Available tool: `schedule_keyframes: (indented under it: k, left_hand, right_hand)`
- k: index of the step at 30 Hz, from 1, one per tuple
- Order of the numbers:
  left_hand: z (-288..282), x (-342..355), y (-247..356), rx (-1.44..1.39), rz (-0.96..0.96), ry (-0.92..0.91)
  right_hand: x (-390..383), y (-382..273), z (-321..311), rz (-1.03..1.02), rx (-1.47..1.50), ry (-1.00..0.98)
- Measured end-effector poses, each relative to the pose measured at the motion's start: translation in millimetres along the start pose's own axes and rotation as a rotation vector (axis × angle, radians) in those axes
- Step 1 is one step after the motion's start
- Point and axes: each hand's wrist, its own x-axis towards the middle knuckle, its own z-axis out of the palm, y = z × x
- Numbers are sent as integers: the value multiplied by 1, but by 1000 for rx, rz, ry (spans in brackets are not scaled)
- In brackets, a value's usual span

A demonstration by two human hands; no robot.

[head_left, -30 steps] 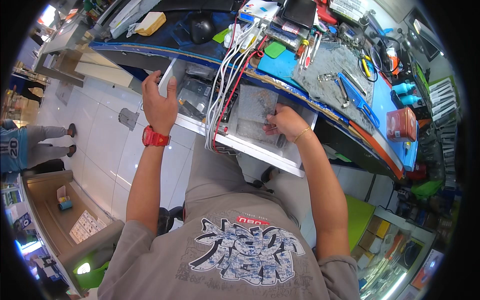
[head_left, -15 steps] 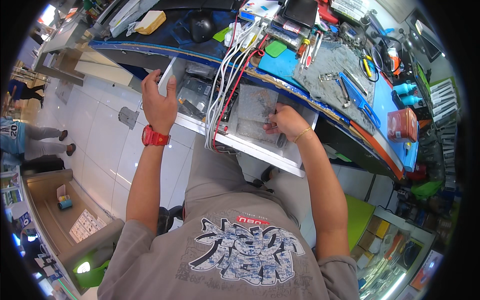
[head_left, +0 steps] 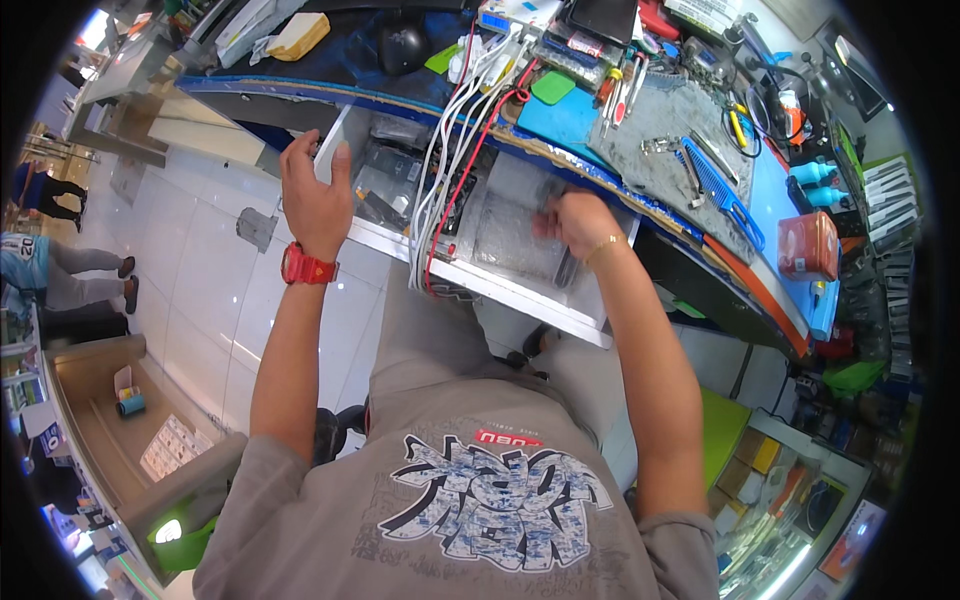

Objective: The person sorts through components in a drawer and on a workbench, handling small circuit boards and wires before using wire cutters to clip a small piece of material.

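Observation:
A white drawer (head_left: 530,302) stands pulled out from under the workbench in front of me. My left hand (head_left: 318,205), with a red watch at the wrist, straddles the drawer's left side panel (head_left: 347,130), thumb on one side and fingers on the other. Inside the drawer's right part, my right hand (head_left: 582,222) is bent over a translucent plastic piece (head_left: 510,245), its fingertips smeared by motion. Whether they pinch anything is unclear. A dark slim object (head_left: 566,270) lies below that hand. Packaged parts (head_left: 390,180) fill the drawer's left part.
White cables (head_left: 432,200) and a red wire (head_left: 462,190) hang from the bench across the drawer's middle. Above are a black mouse (head_left: 403,48), a grey work mat (head_left: 650,125), a blue brush (head_left: 715,185) and a reddish container (head_left: 806,248). Two people stand far left.
My right hand has shifted slightly within the drawer, its fingers now blurred. The plastic under it looks disturbed near its far edge. My left hand has stayed nearly still.

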Motion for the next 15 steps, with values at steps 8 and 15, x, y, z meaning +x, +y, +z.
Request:
schedule_keyframes:
  k: [8, 15]
  left_hand:
    - [-1, 1, 1, 14, -29, -11]
    - [-1, 2, 2, 7, -13, -12]
  right_hand:
    - [3, 13, 37, -350, -981, 343]
    - [57, 7, 33, -664, -1337, 638]
